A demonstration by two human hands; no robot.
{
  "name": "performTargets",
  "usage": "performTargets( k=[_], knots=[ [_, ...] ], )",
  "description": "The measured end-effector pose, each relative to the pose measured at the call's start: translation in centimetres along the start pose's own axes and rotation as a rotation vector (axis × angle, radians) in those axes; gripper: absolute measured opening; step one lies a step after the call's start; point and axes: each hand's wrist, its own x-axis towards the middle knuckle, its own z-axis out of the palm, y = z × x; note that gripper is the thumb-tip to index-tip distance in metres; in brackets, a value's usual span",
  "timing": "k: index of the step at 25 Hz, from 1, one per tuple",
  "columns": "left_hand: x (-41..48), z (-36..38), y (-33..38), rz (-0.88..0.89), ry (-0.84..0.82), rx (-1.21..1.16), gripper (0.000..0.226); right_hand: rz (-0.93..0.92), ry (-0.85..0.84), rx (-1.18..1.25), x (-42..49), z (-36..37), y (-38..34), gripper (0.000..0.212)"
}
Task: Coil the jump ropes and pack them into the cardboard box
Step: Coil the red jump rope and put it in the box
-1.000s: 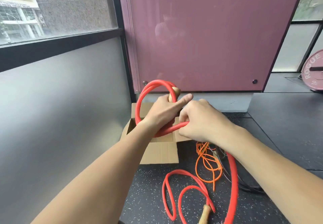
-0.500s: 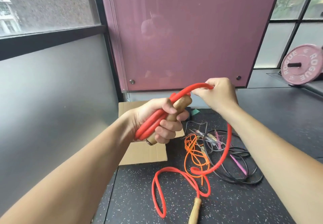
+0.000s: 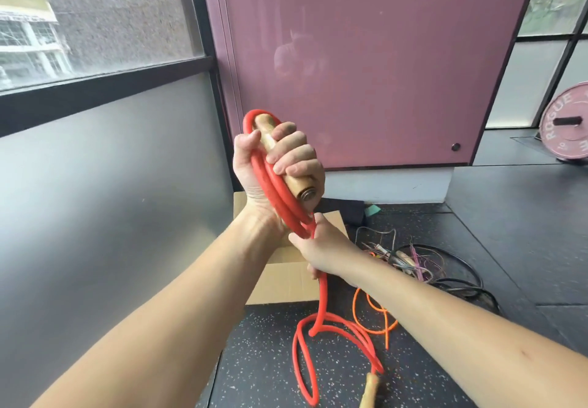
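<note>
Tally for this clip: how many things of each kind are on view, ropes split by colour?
Red jump rope: 1
Orange jump rope: 1
Tangled pile of dark ropes: 1, strands uncountable
Cardboard box: 1
Weight plate: 1
Total: 5

Single head-worn wide-angle view, aimed forward and down along both bare forearms (image 3: pixel 191 296). Left hand (image 3: pixel 273 169) close to lens, near frame centre; right hand (image 3: pixel 318 248) just below it. Speckled black floor (image 3: pixel 270 360) in lower right, frosted grey window panel (image 3: pixel 111 185) at left, glossy mauve wall panel (image 3: pixel 366 73) straight ahead.
</note>
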Motion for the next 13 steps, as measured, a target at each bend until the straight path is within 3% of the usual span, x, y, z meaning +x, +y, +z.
performTargets(
  k=[2,4,6,8,11,13],
  knots=[
    [0.1,0.5,0.2,0.059,0.036,-0.035,0.029,0.053,-0.046,0.046,-0.8,0.6,-0.7,0.028],
    [0.2,0.6,0.3,0.187,0.221,0.067,0.028,0.062,-0.141,-0.021,-1.6,0.8,-1.7,0.023],
    [-0.1,-0.3,0.8,0.327,0.554,0.496,0.034,0.011,-0.229,-0.198,-2.6,0.8,-2.6,0.013],
    [-0.7,-2.1,1.5,0.383,0.750,1.064,0.046,-0.026,-0.275,-0.329,-3.6,0.3,-3.3,0.002],
    [-1.6,-4.6,1.9,0.406,0.772,1.575,0.057,-0.087,-0.295,-0.512,-4.2,-1.0,-3.6,0.023],
    [-1.9,-5.2,1.8,0.229,0.693,1.807,0.058,-0.135,-0.123,-0.618,-3.9,-2.4,-3.7,0.021]
  ],
)
